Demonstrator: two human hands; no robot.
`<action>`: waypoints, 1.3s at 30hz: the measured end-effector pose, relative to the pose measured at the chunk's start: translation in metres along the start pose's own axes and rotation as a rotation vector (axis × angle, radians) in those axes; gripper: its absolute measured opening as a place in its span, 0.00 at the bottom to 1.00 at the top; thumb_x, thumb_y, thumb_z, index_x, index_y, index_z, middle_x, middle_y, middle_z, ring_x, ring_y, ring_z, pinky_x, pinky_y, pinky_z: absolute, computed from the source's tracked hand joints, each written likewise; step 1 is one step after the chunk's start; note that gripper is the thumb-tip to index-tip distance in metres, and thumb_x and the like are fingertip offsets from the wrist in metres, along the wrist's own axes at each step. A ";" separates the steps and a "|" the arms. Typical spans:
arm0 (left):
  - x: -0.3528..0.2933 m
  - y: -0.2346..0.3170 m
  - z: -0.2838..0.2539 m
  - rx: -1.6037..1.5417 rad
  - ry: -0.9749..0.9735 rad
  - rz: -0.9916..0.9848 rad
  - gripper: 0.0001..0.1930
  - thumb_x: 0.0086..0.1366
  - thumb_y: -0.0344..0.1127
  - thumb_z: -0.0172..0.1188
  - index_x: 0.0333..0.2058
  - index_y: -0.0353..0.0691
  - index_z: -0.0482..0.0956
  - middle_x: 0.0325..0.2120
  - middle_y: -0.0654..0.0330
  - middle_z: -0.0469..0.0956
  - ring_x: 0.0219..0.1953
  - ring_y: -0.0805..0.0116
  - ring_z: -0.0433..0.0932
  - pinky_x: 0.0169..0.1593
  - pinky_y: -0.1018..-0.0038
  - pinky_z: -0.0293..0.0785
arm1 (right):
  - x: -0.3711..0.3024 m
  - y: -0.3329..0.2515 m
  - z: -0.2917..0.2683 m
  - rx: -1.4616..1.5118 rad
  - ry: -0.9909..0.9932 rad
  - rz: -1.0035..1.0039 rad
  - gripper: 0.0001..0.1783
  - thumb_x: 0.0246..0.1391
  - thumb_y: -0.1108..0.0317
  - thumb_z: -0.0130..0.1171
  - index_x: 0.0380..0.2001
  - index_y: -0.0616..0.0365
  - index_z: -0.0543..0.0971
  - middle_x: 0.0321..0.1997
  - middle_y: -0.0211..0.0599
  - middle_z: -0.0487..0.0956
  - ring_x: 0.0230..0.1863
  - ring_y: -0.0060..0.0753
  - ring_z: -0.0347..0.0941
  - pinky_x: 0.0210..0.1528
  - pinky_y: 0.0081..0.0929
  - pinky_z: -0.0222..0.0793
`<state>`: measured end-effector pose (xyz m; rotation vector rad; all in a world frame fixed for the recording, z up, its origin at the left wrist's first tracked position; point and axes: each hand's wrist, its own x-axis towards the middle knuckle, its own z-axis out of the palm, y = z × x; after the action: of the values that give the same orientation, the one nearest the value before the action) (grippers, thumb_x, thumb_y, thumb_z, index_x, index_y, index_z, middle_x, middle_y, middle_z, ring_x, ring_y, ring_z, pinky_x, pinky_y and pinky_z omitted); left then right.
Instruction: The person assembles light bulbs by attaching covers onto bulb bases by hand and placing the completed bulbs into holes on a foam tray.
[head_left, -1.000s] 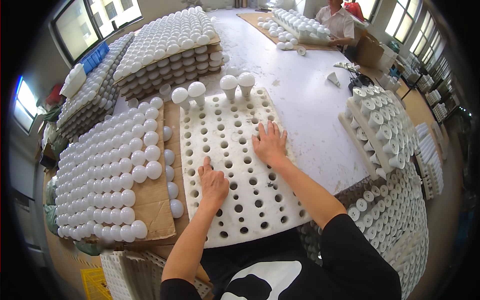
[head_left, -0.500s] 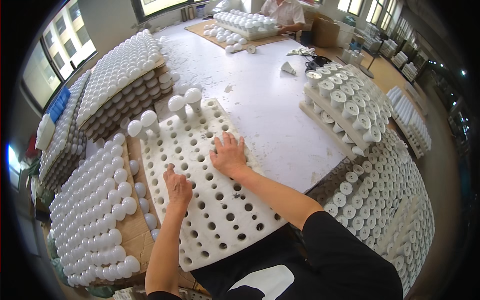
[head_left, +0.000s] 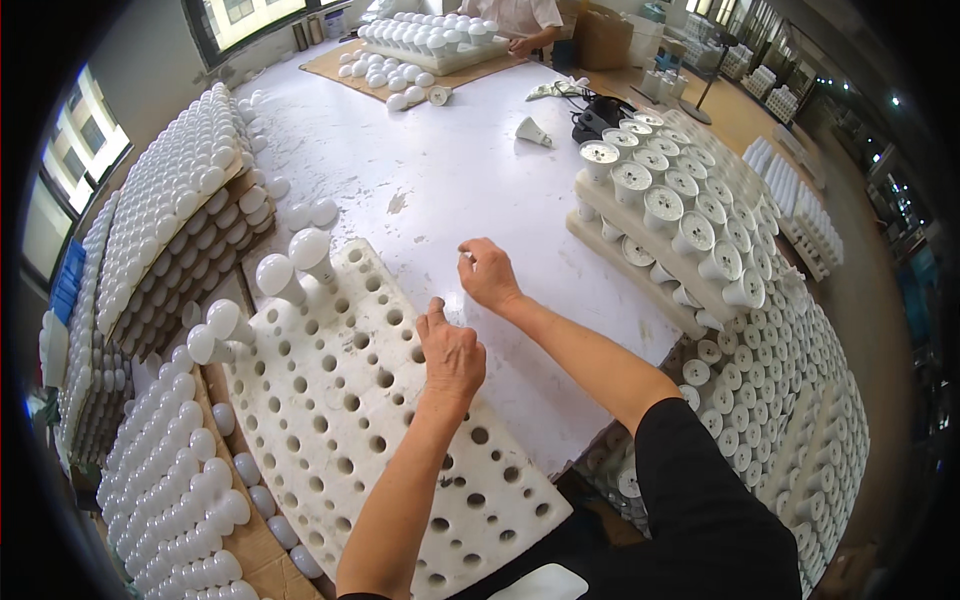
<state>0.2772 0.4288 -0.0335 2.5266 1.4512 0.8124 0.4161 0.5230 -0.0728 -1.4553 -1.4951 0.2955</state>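
Hands: your left hand (head_left: 452, 352) rests loosely curled, empty, on the perforated foam tray (head_left: 380, 420) mid-frame; right hand (head_left: 490, 275) hovers half-curled just beyond its upper-right edge, contents unclear. Tray runs upper left to lower right.

Left hand (head_left: 452, 352) rests on the white foam tray (head_left: 350, 420); right hand (head_left: 490, 274) hovers above the white table (head_left: 440, 180), four bulbs (head_left: 265, 290) standing in the tray's holes

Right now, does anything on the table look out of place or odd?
Yes: one bulb housing lies tipped on its side alone on the white table, apart from the stacked trays. The foam tray is nearly empty, four bulbs at its far end.
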 end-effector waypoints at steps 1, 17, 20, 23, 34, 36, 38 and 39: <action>0.006 0.003 0.009 -0.013 0.006 0.007 0.06 0.41 0.23 0.53 0.16 0.23 0.76 0.48 0.28 0.67 0.49 0.37 0.66 0.56 0.57 0.62 | 0.013 0.017 -0.003 -0.063 0.040 0.032 0.10 0.47 0.72 0.52 0.33 0.64 0.78 0.36 0.50 0.77 0.39 0.49 0.74 0.43 0.39 0.71; 0.009 -0.010 0.007 -0.447 -0.089 -0.299 0.21 0.40 0.17 0.45 0.39 0.23 0.69 0.40 0.42 0.69 0.47 0.45 0.66 0.54 0.61 0.62 | 0.198 0.192 -0.006 -0.771 0.389 0.288 0.22 0.50 0.66 0.51 0.47 0.65 0.67 0.54 0.54 0.65 0.50 0.51 0.67 0.53 0.43 0.64; 0.010 -0.010 0.004 -0.467 -0.126 -0.317 0.24 0.38 0.17 0.45 0.40 0.23 0.68 0.40 0.43 0.68 0.47 0.45 0.66 0.55 0.62 0.61 | 0.225 0.208 -0.008 -0.866 0.378 0.311 0.25 0.50 0.64 0.51 0.51 0.65 0.66 0.57 0.52 0.64 0.52 0.48 0.67 0.54 0.43 0.63; 0.008 -0.012 0.006 -0.464 -0.141 -0.367 0.25 0.35 0.16 0.45 0.39 0.23 0.68 0.40 0.44 0.69 0.46 0.45 0.66 0.54 0.62 0.62 | 0.243 0.217 -0.006 -0.936 0.393 0.326 0.28 0.49 0.62 0.51 0.53 0.65 0.64 0.58 0.51 0.63 0.55 0.47 0.65 0.56 0.45 0.60; 0.011 -0.009 0.007 -0.436 -0.083 -0.315 0.24 0.31 0.16 0.45 0.35 0.26 0.70 0.36 0.47 0.70 0.43 0.46 0.68 0.51 0.62 0.64 | 0.264 0.224 -0.013 -0.919 0.252 0.525 0.27 0.53 0.63 0.48 0.57 0.62 0.65 0.56 0.44 0.70 0.58 0.42 0.65 0.58 0.43 0.56; 0.013 -0.008 0.007 -0.440 -0.087 -0.308 0.24 0.31 0.17 0.45 0.35 0.26 0.71 0.36 0.47 0.70 0.43 0.46 0.68 0.51 0.62 0.64 | 0.264 0.228 -0.014 -0.930 0.259 0.527 0.25 0.55 0.62 0.48 0.55 0.61 0.67 0.55 0.44 0.71 0.58 0.41 0.65 0.58 0.42 0.56; 0.012 -0.010 0.007 -0.435 -0.090 -0.309 0.24 0.31 0.17 0.45 0.35 0.26 0.71 0.35 0.47 0.70 0.42 0.46 0.68 0.50 0.62 0.64 | 0.262 0.225 -0.010 -0.933 0.256 0.526 0.23 0.56 0.61 0.48 0.53 0.61 0.69 0.55 0.43 0.71 0.58 0.40 0.65 0.58 0.41 0.56; 0.010 -0.012 0.008 -0.459 -0.102 -0.322 0.21 0.31 0.19 0.48 0.32 0.24 0.71 0.37 0.45 0.70 0.42 0.45 0.67 0.49 0.60 0.65 | 0.262 0.223 -0.009 -0.930 0.257 0.534 0.23 0.57 0.58 0.48 0.52 0.61 0.70 0.54 0.44 0.71 0.58 0.41 0.65 0.58 0.41 0.56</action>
<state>0.2759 0.4448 -0.0409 1.9115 1.3947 0.8298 0.6158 0.8001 -0.1134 -2.5181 -1.0249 -0.3249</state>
